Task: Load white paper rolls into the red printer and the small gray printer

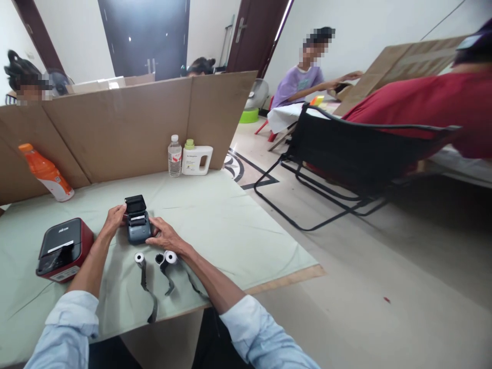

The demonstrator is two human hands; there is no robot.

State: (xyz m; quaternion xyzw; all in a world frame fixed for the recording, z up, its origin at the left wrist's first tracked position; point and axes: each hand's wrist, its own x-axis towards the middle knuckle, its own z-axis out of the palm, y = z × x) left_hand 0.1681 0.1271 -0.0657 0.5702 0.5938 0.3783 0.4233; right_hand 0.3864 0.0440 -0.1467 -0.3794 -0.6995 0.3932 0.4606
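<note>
A small dark portable printer [139, 233] rests on the cloth-covered table, its lid raised and a strip of white showing in its bay. My left hand [114, 219] grips its left side near the hinge; my right hand [167, 237] holds the right edge, thumb and fingers closed against it. In front of the printer lie several small paper rolls, among them a white-ended roll [139, 258] with a dark curled tail and another white roll [170, 257] beside a dark-ended roll [159, 259]. Left of my left forearm stands a larger black and red printer [65, 250].
A cardboard panel [130, 128] stands along the table's back. Before it are an orange bottle [46, 171], a clear water bottle [175, 158] and a white jug [197, 160]. A black folding chair [346, 148] is at right. Several other people sit around the room.
</note>
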